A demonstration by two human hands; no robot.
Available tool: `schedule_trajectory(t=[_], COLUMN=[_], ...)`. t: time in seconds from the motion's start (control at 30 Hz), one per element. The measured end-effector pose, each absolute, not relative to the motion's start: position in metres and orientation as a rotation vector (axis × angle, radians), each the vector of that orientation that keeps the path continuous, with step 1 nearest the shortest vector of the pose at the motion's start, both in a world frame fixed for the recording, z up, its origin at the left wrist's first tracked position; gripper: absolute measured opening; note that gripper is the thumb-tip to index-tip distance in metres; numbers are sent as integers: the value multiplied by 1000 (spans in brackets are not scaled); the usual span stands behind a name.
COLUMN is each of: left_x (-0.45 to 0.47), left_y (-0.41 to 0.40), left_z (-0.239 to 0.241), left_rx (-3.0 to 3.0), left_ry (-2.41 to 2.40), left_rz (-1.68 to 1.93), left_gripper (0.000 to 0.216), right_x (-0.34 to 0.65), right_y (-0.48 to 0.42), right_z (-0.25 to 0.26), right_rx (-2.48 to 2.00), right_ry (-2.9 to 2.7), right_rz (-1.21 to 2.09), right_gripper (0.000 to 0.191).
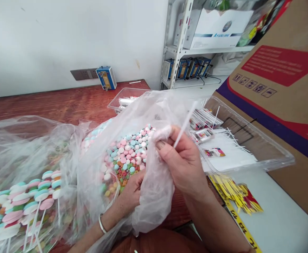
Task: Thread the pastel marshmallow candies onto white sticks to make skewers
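Head view: raised right hand (pixel 184 156) pinches plastic bag (pixel 156 202) and white stick (pixel 185 125); left hand (pixel 130 193) reaches inside, grip impossible to tell.

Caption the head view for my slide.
Right hand holding a plastic bag and a white stick, left hand beside colorful candies.

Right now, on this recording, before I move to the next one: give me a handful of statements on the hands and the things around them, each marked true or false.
1. The right hand holds a white stick and pinches the plastic bag. True.
2. The bangle is on the right wrist. False: it is on the left wrist.
3. The candies in the open bag are all one colour. False: pink, blue and white ones show, among others.
4. The clear tray holds many loose sticks. True.
5. The left hand touches the cardboard box. False: it is at the bag.
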State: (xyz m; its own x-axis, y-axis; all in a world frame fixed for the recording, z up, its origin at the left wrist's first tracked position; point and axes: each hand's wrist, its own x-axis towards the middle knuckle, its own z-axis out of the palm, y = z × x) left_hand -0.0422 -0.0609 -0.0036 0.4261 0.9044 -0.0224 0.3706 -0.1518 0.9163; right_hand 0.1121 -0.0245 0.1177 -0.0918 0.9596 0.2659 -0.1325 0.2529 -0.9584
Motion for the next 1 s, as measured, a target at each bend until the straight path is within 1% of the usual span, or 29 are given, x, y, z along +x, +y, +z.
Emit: schedule_trajectory(t=[0.07,0.13,0.27,0.3,0.37,0.47,0.53,0.6,0.7,0.83,0.9,1.0], left_x=[-38,-34,-28,-28,-29,-32,-33,-34,-36,-42,-45,-43], left_y=[-63,-66,-70,-71,-71,-71,-71,-71,-72,-73,-73,-72], left_z=[-1,-1,-4,-4,-2,4,7,10,13,25,32,34], left_rx=[1665,1710,1868,1876,1829,1698,1676,1686,1653,1626,1626,1629], left_ry=[1023,934,834,820,782,750,774,823,859,830,857,938], left_rz=[735,657,515,502,508,532,527,540,662,831,821,738], left_gripper=[16,12,7,7,7,7,9,12,20,29,29,19], right_x=[126,148,189,195,198,187,174,163,149,132,126,128], right_y=[-35,-46,-73,-80,-93,-100,-95,-81,-55,-27,-22,-25], right_z=[110,90,27,11,-17,-38,-39,-33,-19,14,31,41], right_rx=[-1059,-1253,-1599,-1665,-1745,-1766,-1750,-1685,-1525,-1405,-1329,-1328], right_ry=[-1288,-1288,-1291,-1330,-1376,-1470,-1562,-1596,-1501,-1394,-1276,-1137], right_rz=[1022,974,916,928,915,897,873,896,994,1032,1070,1086], right_gripper=[12,20,43,44,37,30,20,3,13,25,31,35])
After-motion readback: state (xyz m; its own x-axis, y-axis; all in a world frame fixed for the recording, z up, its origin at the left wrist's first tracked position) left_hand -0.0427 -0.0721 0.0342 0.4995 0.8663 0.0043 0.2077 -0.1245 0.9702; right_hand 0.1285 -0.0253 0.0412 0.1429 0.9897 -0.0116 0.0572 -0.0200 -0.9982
